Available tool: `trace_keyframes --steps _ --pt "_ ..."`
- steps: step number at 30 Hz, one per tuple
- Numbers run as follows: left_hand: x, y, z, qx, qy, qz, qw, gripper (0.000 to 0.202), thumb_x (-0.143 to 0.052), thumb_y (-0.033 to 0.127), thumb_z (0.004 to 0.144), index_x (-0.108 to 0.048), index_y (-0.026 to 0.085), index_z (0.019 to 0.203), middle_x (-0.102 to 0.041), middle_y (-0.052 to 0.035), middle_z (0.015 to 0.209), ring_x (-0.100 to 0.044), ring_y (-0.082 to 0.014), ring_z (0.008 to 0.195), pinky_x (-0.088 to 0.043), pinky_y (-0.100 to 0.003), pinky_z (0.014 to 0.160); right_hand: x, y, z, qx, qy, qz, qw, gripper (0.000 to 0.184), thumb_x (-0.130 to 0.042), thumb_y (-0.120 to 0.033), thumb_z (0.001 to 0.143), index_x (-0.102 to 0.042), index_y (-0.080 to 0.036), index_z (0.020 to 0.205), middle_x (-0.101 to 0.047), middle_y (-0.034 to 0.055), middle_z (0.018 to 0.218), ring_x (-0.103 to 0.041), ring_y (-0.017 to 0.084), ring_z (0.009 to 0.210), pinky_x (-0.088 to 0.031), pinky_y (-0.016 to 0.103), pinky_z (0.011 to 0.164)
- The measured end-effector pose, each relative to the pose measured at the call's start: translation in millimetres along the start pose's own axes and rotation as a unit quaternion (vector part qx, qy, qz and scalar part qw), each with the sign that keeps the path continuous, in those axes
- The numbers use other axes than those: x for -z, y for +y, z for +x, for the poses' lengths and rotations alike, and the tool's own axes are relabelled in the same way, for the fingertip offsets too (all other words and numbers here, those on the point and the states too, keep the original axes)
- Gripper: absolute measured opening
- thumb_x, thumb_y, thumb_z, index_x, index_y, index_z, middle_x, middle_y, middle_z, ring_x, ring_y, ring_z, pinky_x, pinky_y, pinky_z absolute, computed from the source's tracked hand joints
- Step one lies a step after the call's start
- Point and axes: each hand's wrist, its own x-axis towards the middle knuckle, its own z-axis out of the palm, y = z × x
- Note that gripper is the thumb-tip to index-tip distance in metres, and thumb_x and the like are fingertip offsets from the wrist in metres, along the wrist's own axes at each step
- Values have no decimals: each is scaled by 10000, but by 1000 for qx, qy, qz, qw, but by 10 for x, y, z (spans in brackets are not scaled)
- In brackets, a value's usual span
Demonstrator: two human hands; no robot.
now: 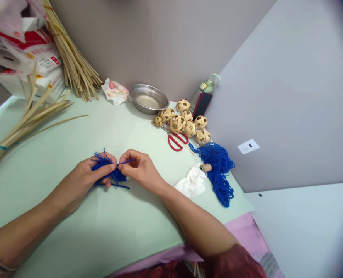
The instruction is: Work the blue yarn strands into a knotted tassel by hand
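the table [73, 216] is pale green and carries everything, and the metal bowl [148, 98] at its back edge serves as the marker here. far to the left of the bowl lie long cane strips [29, 116], some bundled, some leaning on the wall. just to the right of the bowl sits a cluster of finished woven balls [185, 122], which suggests earlier pieces are already made. in front of the bowl and to the right, a large heap of blue yarn [219, 170] is still unused, with red scissors [175, 141] between it and the bowl. well in front of the bowl, near the table's middle, the left hand [87, 175] is clenched around a small blue yarn tuft [109, 172], and the right hand [139, 166] has its fingers pinched on a strand coming from that tuft. judging by its loose ends, the tuft looks gathered but not yet tied off.
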Motion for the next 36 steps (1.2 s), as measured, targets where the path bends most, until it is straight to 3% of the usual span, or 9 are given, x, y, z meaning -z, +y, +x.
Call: trace_keyframes --steps 4,13,20,27,33,36 --pt "14 15 -22 16 -11 -46 999 341 -941 535 696 -758 256 762 -642 36 544 -541 -146 544 -458 -229 530 -7 -11 -3 -7 2 -16 1000 153 -713 -281 734 -610 -208 821 -564 -77 653 -478 102 609 -402 258 630" --pt "7 0 -16 -16 -23 13 1000 329 -933 547 721 -764 271 780 -652 40 534 -558 -163 555 -464 -250 561 -30 0 -24 -20 -10 2 1000 181 -724 -304 741 -609 -209 843 -582 -70 666 -489 103 616 -392 263 644" --pt "8 29 -9 0 -3 -49 999 201 -887 433 771 -772 270 750 -601 54 557 -528 -140 539 -443 -242 536 -21 10 3 -23 5 -11 1000 172 -733 -309 708 -612 -206 775 -537 -76 657 -452 103 631 -378 263 637" --pt "20 21 -22 0 -5 -85 996 170 -884 411 795 -804 266 754 -594 45 567 -541 -134 544 -474 -231 529 0 23 23 -29 16 4 999 138 -738 -295 721 -643 -205 766 -603 -45 697 -517 121 659 -419 279 666" --pt "55 2 -10 5 -33 -111 993 197 -914 418 793 -799 259 783 -563 48 529 -505 -132 509 -456 -226 496 -2 35 12 -22 -9 33 999 138 -760 -261 736 -639 -200 762 -604 -45 697 -521 118 652 -436 274 677" --pt "49 44 -18 11 -19 -133 991 185 -916 382 797 -776 263 778 -655 27 628 -515 -131 549 -490 -220 529 -8 51 7 -5 -10 41 999 125 -747 -234 753 -626 -206 765 -599 -50 697 -522 119 656 -435 273 682"
